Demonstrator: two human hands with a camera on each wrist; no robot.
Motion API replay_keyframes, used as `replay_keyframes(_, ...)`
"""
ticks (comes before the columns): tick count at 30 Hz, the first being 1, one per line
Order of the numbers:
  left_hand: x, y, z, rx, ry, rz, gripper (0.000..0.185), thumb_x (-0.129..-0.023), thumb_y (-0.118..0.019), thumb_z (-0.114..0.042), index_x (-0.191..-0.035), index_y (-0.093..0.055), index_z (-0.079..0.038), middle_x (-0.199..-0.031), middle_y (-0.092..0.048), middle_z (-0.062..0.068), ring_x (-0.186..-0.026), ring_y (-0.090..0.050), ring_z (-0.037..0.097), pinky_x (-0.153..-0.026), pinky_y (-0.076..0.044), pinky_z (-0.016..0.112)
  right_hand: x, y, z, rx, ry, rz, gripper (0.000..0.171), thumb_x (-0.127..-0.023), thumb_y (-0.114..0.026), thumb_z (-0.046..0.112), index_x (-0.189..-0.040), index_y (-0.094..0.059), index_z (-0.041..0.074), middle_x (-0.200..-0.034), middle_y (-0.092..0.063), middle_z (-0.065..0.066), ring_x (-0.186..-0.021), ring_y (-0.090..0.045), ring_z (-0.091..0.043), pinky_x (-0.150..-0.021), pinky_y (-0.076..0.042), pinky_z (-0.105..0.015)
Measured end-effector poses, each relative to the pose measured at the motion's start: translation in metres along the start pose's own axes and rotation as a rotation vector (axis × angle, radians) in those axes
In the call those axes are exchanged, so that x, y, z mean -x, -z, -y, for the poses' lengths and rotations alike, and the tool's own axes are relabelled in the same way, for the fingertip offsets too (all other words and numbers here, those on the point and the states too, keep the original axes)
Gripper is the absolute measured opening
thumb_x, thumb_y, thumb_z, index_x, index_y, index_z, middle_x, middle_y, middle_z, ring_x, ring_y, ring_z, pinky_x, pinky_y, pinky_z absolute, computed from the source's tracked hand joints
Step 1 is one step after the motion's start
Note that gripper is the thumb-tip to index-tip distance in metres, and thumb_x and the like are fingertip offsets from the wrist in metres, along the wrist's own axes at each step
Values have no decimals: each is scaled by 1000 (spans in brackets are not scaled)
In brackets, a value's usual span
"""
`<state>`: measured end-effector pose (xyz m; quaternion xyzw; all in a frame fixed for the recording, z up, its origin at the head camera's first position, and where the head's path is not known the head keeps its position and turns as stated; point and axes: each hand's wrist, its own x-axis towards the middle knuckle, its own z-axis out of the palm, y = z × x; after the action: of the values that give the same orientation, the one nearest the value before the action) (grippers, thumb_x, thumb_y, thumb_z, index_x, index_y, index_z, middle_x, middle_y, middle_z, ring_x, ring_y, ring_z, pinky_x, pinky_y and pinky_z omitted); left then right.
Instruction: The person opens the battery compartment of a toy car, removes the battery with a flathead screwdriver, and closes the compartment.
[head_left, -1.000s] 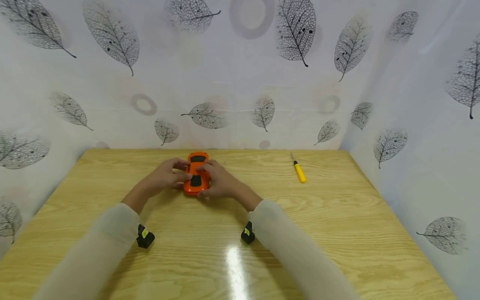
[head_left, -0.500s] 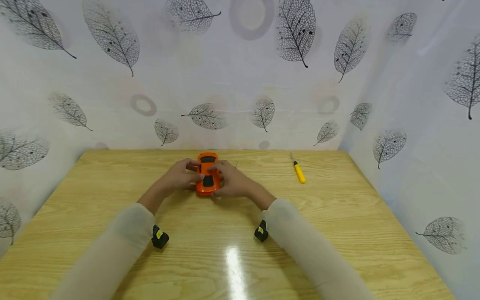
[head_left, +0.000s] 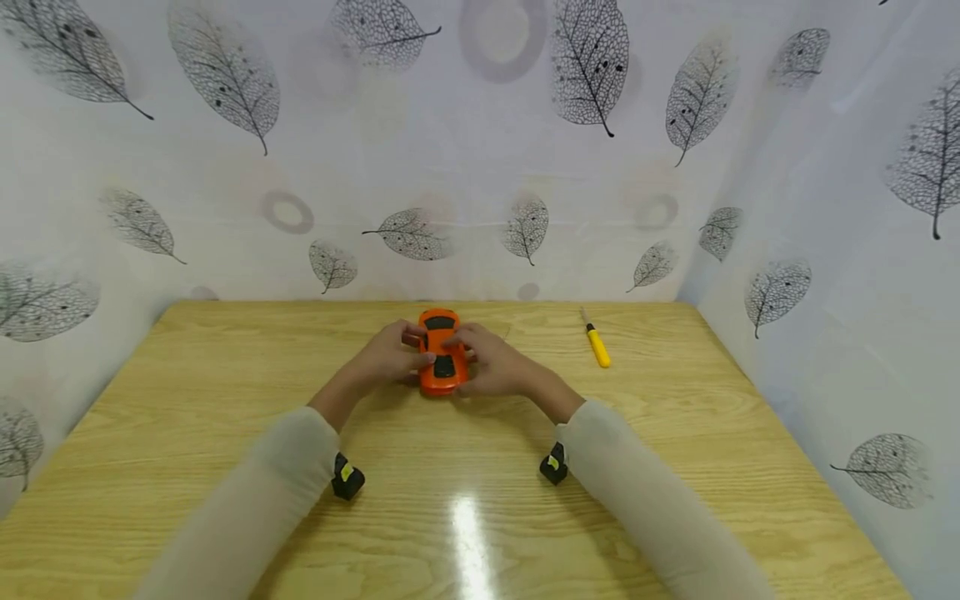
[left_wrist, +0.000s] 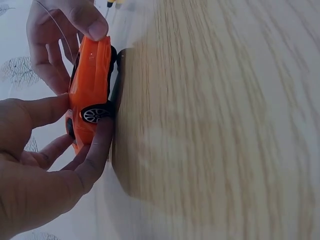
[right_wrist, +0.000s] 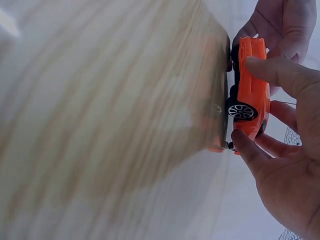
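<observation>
An orange toy car [head_left: 437,342] with dark windows is between both hands, at the back of the wooden table. My left hand [head_left: 386,353] grips its left side, thumb on the body and a fingertip by a wheel in the left wrist view. On the other side my right hand [head_left: 497,363] holds it with curled fingers and thumb; the right wrist view shows fingertips on the orange side [right_wrist: 252,85]. The wheels are at or just above the tabletop; I cannot tell whether they touch. A thin wire-like line runs near the car in the left wrist view.
A yellow-handled screwdriver [head_left: 598,346] lies at the back right, its shaft pointing away. White leaf-patterned cloth [head_left: 465,167] rises behind the wooden table [head_left: 420,533] and along both sides. Small black cameras [head_left: 348,479] hang at the wrists.
Both hands have moved steadily to the right together with the toy car, keeping their hold on it. The screwdriver has stayed where it was.
</observation>
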<state>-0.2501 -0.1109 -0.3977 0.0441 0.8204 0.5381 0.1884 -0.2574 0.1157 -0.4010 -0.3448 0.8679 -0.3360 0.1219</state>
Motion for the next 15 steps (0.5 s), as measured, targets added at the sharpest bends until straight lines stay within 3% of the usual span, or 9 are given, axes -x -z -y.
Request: replay_keyframes(15, 2, -23, -13, -33, 34, 7, 49, -98, -70, -10, -140, -46, -2, -144, -47, 22, -114, -63, 34, -81, -63, 36, 24, 5, -12, 15, 14, 1, 72, -77, -88, 8, -140, -54, 6, -153, -39, -13, -137, -47, -28, -110, -49, -38)
